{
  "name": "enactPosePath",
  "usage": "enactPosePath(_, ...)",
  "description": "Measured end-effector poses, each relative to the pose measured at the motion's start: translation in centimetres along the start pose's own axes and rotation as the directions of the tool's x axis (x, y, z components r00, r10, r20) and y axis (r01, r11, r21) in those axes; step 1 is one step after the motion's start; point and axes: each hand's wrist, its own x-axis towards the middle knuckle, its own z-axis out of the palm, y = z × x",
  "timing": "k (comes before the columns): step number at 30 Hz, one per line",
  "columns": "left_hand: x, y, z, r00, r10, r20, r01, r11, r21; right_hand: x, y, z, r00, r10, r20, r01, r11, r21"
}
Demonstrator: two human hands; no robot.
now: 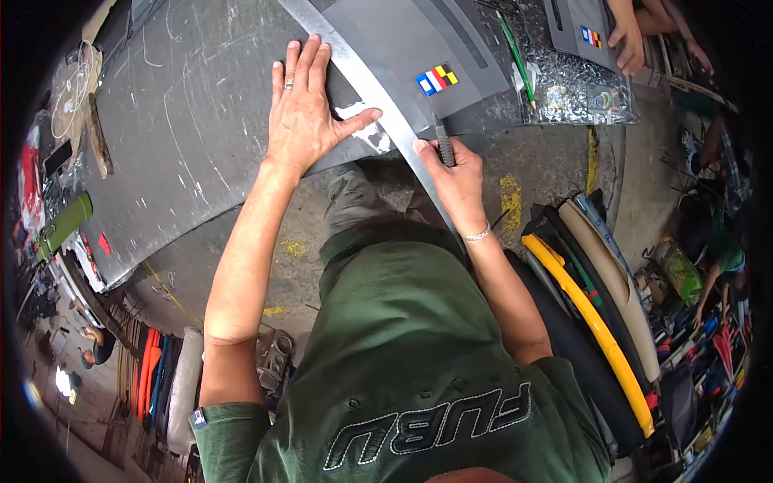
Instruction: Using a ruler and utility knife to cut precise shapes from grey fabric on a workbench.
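A long metal straightedge [366, 80] lies slantwise over the dark work table [185, 88], running past its front edge toward me. My left hand [302, 133] is open, laid flat with fingers stretched by the straightedge's left side, the thumb reaching onto it. In my right hand [460, 189] is a knife [444, 145] with a dark ribbed handle, its tip pointing away from me. The right thumb rests against the straightedge. Right of the straightedge, a grey sheet [378, 36] carries a small multicoloured flag patch [436, 80]. The knife tip is close to the sheet's near edge.
A green pencil [517, 60] lies right of the sheet. Beyond it another person's hand [626, 47] is beside a second grey piece [576, 36] with a patch. Rolls of material, one yellow [592, 322], stand at my right. A green roll [66, 221] is far left.
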Motion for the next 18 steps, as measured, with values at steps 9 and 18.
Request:
enactPosePath(9, -0.1, -0.24, 0.36, 1.0, 0.011, -0.015, -0.011, 0.999, 0.034, -0.14, -0.19, -0.19, 0.999, -0.018, 0.037, 0.016, 0.999, 0.045)
enactPosePath(18, -0.11, -0.2, 0.41, 1.0, 0.01, -0.016, -0.009, 0.999, 0.039, 0.08, -0.29, -0.49, 0.997, 0.033, 0.064, -0.035, 0.999, 0.038)
